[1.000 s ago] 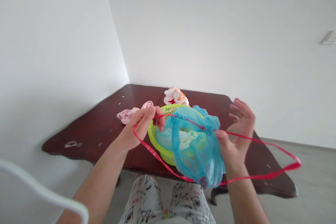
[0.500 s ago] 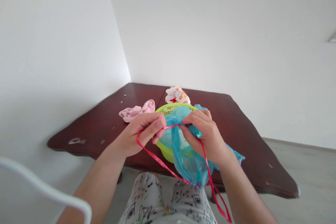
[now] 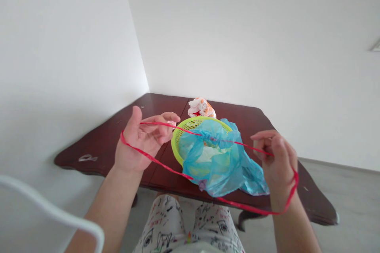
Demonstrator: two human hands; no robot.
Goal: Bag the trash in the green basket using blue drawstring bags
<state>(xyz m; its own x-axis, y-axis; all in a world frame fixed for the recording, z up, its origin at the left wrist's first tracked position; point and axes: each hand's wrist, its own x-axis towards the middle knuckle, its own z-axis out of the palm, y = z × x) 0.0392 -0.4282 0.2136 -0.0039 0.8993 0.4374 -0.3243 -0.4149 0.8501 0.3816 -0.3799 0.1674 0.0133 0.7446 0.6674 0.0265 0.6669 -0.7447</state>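
Note:
A thin blue plastic bag [image 3: 221,170], bunched at its top, lies over and partly in a yellow-green basket [image 3: 176,142]. A red string [image 3: 169,168] runs through the bunched part of the bag and stretches out to both sides. On the left, my left hand [image 3: 142,138] is spread with the thumb raised, and the string loops round it. My right hand [image 3: 276,156] has its fingers curled on the string, whose loose length hangs behind the wrist and back under the bag. White contents partly show through the bag.
A crumpled white and orange plastic bag [image 3: 202,107] sits behind the basket. Everything rests on a dark red-brown table [image 3: 118,138] with wavy edges, near white walls. A blurred white cord [image 3: 53,209] crosses the lower left, close to the camera.
Both hands have moved apart from the bunched bag, drawing the string out left and right. My left hand has spread its fingers and now hides the pink cloth. The bag has settled over the basket.

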